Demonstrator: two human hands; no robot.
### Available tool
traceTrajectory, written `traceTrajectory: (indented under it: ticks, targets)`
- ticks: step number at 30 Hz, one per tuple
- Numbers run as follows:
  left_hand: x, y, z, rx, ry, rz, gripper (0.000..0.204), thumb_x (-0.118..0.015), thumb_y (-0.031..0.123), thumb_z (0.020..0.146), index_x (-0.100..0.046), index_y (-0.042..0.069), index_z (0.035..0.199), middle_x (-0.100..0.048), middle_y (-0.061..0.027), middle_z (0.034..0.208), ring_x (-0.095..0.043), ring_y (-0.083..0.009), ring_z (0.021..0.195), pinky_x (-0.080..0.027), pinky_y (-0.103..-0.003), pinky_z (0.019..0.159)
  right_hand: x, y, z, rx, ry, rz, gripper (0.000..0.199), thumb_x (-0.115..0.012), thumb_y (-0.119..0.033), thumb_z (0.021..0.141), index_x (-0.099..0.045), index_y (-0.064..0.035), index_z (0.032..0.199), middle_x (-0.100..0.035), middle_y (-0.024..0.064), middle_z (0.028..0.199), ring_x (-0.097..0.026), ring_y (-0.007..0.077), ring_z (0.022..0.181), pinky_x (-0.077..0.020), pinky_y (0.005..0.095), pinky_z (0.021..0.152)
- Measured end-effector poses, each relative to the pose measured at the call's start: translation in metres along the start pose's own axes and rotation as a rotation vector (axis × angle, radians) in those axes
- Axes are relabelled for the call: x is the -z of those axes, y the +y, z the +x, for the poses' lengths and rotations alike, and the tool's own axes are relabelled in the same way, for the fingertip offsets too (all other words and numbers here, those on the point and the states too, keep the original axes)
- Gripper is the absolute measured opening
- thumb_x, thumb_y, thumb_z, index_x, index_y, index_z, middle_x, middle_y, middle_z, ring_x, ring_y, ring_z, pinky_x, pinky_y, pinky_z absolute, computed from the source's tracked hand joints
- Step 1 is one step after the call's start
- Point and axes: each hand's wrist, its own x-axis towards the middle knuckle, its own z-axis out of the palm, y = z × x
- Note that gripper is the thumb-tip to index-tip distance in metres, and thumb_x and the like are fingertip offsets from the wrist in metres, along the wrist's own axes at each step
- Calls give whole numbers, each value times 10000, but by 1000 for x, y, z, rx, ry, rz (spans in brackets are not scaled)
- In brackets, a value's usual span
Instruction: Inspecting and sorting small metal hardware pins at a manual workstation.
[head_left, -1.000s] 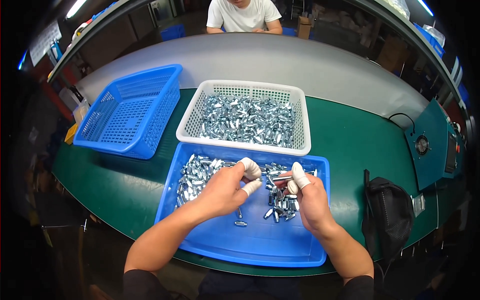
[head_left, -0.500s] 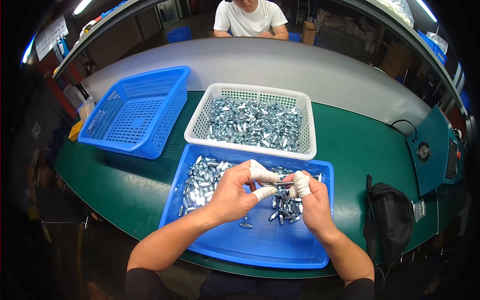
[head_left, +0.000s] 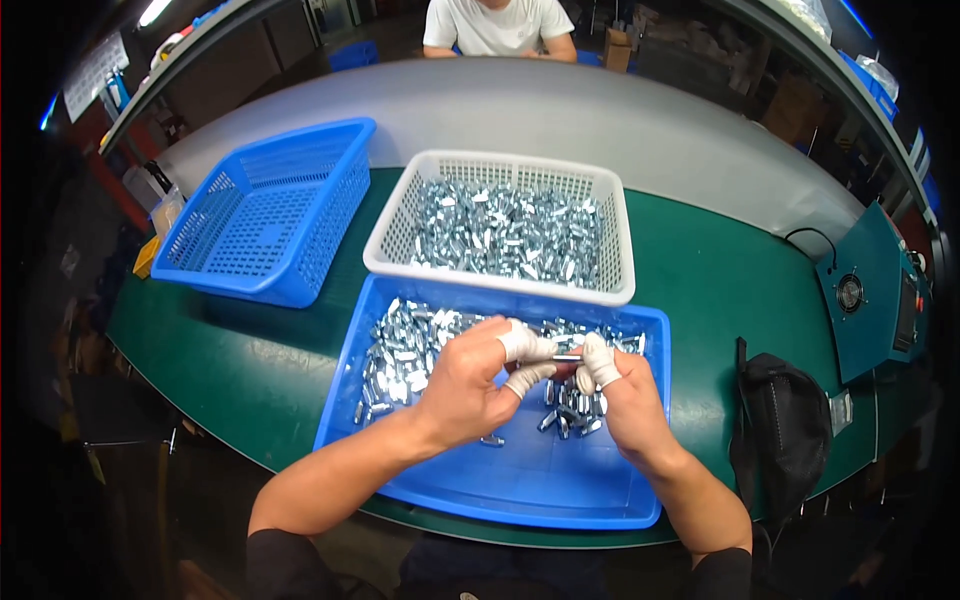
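Observation:
Over the shallow blue tray (head_left: 500,495), my left hand (head_left: 465,375) and my right hand (head_left: 630,400) meet, white wraps on their thumbs and fingertips. Both pinch a slim, shiny metal fitting (head_left: 568,358), one at each end. My fingers cover most of it, so its full shape is hidden. Below them, similar silvery metal fittings (head_left: 405,350) lie in a heap at the tray's left, and a smaller heap (head_left: 570,410) sits under my right hand. One loose fitting (head_left: 492,440) lies just under my left hand.
Behind the tray, a white perforated basket (head_left: 500,285) holds many more fittings. A blue basket (head_left: 300,270) stands at the left on the green table (head_left: 690,240). To the right are a black bag (head_left: 785,420) and a teal machine (head_left: 865,290). A person (head_left: 500,25) sits beyond the grey partition (head_left: 700,130).
The view has shifted slightly. My left fingers have drawn closer together around the fitting, and less of it shows between my hands. Both hands stay over the tray.

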Motion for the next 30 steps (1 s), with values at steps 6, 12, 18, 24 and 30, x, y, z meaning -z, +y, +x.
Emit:
traceTrajectory:
  ticks: [6,12,18,24,30]
  targets:
    - [-1,0,4,-100,41,-13,189,-705,-33,706,-640,13,877,-633,-92,762,-597,-212,659,-460,-298,594,0,-5,2,-105,-37,52,433,-399,-333,980,-654,2,881,-640,54,787,-493,69,648,-403,222,630]
    - [-3,0,3,-222,-21,118,271,-698,-52,661,-634,32,910,-643,-78,785,-600,-227,668,-463,-312,586,0,-8,4,-170,-172,11,470,-380,-341,983,-651,9,826,-629,63,748,-514,106,650,-425,255,642]
    - [-4,14,4,107,91,0,375,-804,158,661,-634,8,959,-627,-43,760,-567,-110,664,-457,-257,585,7,-8,5,-391,-190,349,412,-377,-358,975,-585,-3,1003,-605,72,837,-554,141,741,-438,278,677]
    - [-5,7,0,-27,112,-18,181,-769,72,692,-665,31,834,-624,-34,646,-567,-110,582,-436,-220,501,4,-10,6,-391,-164,386,432,-387,-358,966,-603,12,911,-621,115,815,-577,177,759,-446,301,711]
    - [-6,11,4,-149,160,33,214,-750,27,664,-659,46,856,-618,-45,687,-556,-172,589,-424,-284,542,7,-8,5,-414,-240,445,365,-388,-297,954,-566,4,1056,-586,94,913,-559,185,737,-468,331,654]
